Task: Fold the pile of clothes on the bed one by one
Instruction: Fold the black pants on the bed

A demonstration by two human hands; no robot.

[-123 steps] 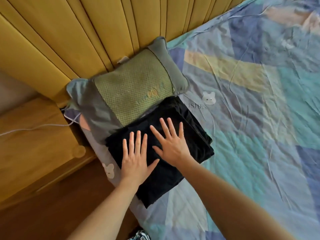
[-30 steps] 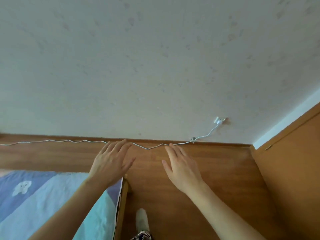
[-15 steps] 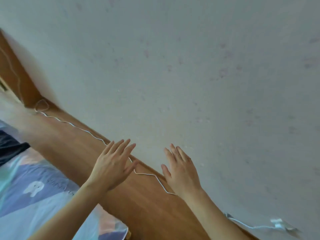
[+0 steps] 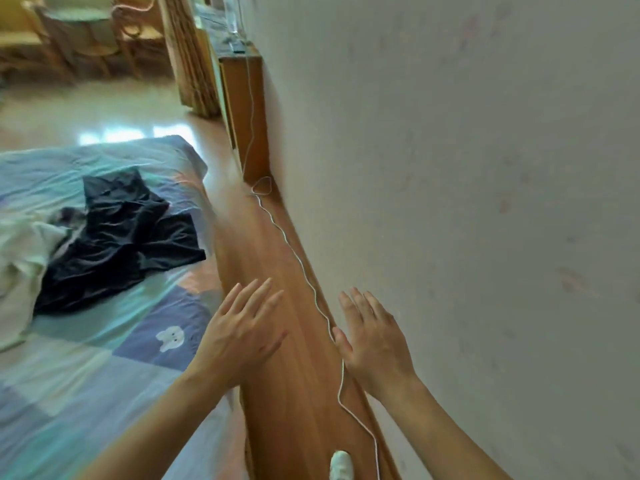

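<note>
Looking across the bed (image 4: 86,375) first: its patchwork sheet fills the left half of the view, with the wooden floor (image 4: 287,341) running as a strip between its right edge and the wall (image 4: 485,202).

The unfolded pile sits on the bed, left and far from both hands, well apart from them. A dark garment (image 4: 117,237) lies crumpled on top, sprawled with its long axis running roughly near-left to far-right; one flap reaches toward the bed's right edge. A pale garment (image 4: 20,265) lies just left of it, touching or tucked partly under it, and is cut off by the frame edge, so I can't tell its shape.

Left hand (image 4: 242,337) hovers over the bed's right edge, fingers straight and spread, palm down, holding nothing. Right hand (image 4: 374,341) hangs over the floor strip close to the wall, fingers straight and close together, also holding nothing. Neither touches any cloth.

A white cable (image 4: 298,258) trails along the floor by the wall and passes behind the right hand in this view; contact unclear.

Judgement: the left hand is the nearer one to the pile, so the reach goes left and away, likely to the dark garment's near-right flap. The right hand has to cross the bed edge to join it.
</note>
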